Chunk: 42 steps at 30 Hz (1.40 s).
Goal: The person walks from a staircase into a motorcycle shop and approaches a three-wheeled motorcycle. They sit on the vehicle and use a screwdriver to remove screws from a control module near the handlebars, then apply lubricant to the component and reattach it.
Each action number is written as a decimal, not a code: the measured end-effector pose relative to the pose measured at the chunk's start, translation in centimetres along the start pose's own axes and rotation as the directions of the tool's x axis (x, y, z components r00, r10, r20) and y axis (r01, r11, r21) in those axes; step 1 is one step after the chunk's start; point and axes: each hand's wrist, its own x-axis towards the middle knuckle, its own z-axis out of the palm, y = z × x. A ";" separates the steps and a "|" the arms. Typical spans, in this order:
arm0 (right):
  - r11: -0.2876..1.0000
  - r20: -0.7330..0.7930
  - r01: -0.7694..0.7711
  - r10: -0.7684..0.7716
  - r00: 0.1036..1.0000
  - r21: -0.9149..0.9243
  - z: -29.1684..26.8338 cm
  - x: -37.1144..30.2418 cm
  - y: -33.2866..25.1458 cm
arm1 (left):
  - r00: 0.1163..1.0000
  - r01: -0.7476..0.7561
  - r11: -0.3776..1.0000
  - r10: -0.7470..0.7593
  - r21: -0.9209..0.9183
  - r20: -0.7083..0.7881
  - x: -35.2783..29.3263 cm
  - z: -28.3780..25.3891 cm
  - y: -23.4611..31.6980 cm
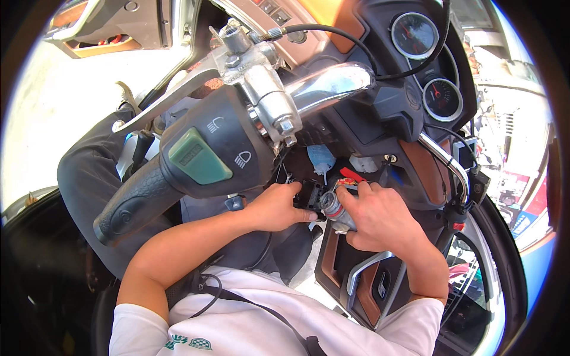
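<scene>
My left hand (274, 207) is closed on a black boxy part (308, 194), with the thumb along its lower edge. Close beside that part, my right hand (380, 218) is wrapped round a grey cylindrical fitting (332, 205) with a red ring. The fitting's round end points up and left, nearly touching the black part; whether the two are joined cannot be made out. Thin red and orange wires (346, 182) show by my right fingertips. Just above hang a blue face mask (321, 159) and a red strip (352, 174). My palms hide the undersides of both parts.
A handlebar grip (139, 199) with a green switch (199, 157) and a metal lever (172, 98) looms at left. Chrome handlebar tubing (332, 86) crosses above my hands. Round gauges (414, 35) sit at upper right. A brown-trimmed door panel (350, 279) stands below right.
</scene>
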 end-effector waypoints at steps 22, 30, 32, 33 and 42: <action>0.999 0.065 -0.037 0.037 0.997 -0.013 0.5 0.2 0.3 | 0.999 0.019 0.999 -0.019 0.028 0.032 0.0 -0.2 0.4; 1.000 -0.042 0.017 -0.017 0.999 0.000 0.2 0.1 0.2 | 0.999 0.011 1.000 -0.012 0.028 0.032 0.1 -0.1 0.2; 1.000 -0.043 0.019 -0.019 0.999 -0.001 0.2 0.1 0.2 | 1.000 0.004 0.999 -0.005 0.032 0.030 0.1 -0.1 0.2; 1.000 -0.045 0.020 -0.020 0.999 0.000 0.2 0.1 0.2 | 1.000 0.004 1.000 -0.005 0.029 0.031 0.1 -0.1 0.2; 0.999 0.054 -0.031 0.032 0.998 -0.014 0.3 0.2 0.1 | 0.999 0.006 0.999 -0.008 0.039 0.050 0.0 -0.3 0.5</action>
